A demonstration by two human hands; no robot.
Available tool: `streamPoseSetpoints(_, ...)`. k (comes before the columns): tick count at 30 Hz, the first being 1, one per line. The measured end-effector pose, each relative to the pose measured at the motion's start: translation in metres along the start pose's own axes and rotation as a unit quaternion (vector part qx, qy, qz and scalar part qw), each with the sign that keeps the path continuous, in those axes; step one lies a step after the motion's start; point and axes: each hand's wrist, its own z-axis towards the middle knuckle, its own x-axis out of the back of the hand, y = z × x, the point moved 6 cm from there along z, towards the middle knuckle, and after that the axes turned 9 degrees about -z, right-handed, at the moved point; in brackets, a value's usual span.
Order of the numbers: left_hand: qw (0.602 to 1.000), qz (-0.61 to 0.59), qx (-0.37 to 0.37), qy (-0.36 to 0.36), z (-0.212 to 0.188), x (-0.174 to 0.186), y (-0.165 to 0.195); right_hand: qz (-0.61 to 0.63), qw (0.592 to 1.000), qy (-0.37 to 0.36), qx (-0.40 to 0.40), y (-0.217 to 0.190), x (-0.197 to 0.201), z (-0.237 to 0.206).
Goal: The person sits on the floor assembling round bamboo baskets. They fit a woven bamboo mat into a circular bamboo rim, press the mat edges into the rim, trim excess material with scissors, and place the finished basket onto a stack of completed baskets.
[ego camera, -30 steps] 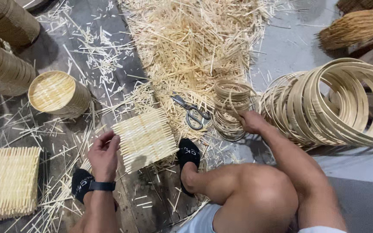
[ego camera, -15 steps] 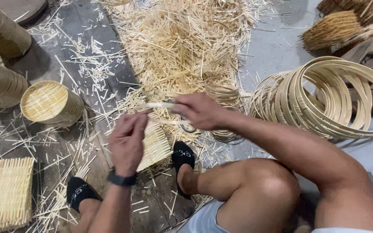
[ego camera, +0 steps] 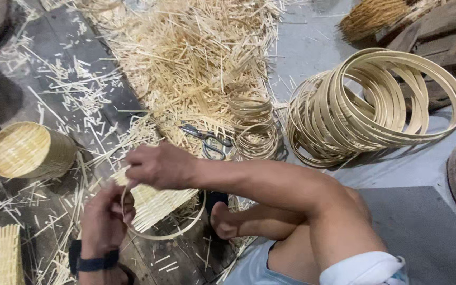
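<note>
Both hands are closed on one thin bamboo hoop [ego camera: 178,232]: the left hand [ego camera: 104,216] pinches its near left side, and the right hand [ego camera: 159,166] grips it just above, so the hands are close together. The hoop hangs over a small woven mat [ego camera: 157,203] that lies on the floor [ego camera: 423,221] near the person's foot. Farther off are scissors [ego camera: 207,140] by a heap of bamboo sticks [ego camera: 186,58], small rings [ego camera: 254,126], a big stack of hoops [ego camera: 376,105] on the right, and a round basket [ego camera: 27,150] on the left.
</note>
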Motion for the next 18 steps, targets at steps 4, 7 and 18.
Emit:
streamPoseSetpoints(4,0.987,0.033,0.147,0.061,0.006,-0.002,-0.023,-0.047,0.994,0.056,0.084,-0.030,-0.026,0.002)
streamPoseSetpoints(7,0.997,-0.008,0.076,-0.018,0.008,-0.014,-0.027,-0.042,0.999,0.007,0.014,-0.034,-0.048,-0.003)
streamPoseSetpoints(18,0.951,-0.289,-0.108,-0.004,0.044,0.042,-0.012,0.484,0.723,-0.047,-0.490,0.077,-0.087,-0.027)
